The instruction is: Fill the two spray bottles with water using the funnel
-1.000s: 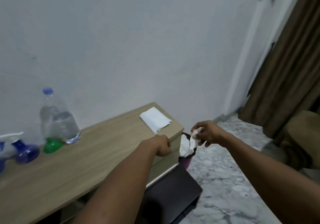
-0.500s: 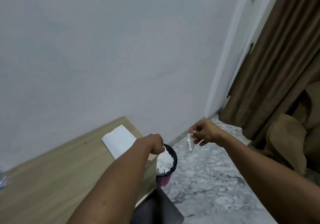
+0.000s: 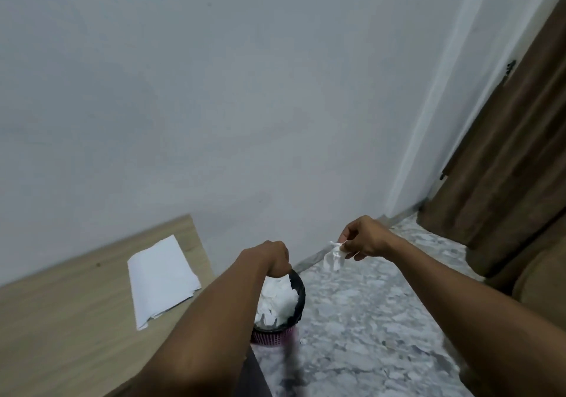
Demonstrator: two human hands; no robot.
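No spray bottle, water bottle or funnel shows in the head view now. My right hand [image 3: 363,238] pinches a crumpled white tissue [image 3: 333,254] and holds it in the air above the floor, up and to the right of a small bin [image 3: 298,289]. My left hand [image 3: 275,258] is curled into a fist over the bin's near-left rim with nothing visible in it. The bin has a black liner, a pink mesh base and is full of white tissues.
The wooden table [image 3: 61,320] fills the lower left, with a folded white paper [image 3: 160,277] near its right end. A marble-pattern floor [image 3: 367,320] lies to the right, brown curtains [image 3: 514,151] and a brown cushion at far right, a pale wall behind.
My view has swung right, so the water bottle, green funnel and blue sprayers left the frame. My right hand has lifted the tissue up and right, away from the bin.
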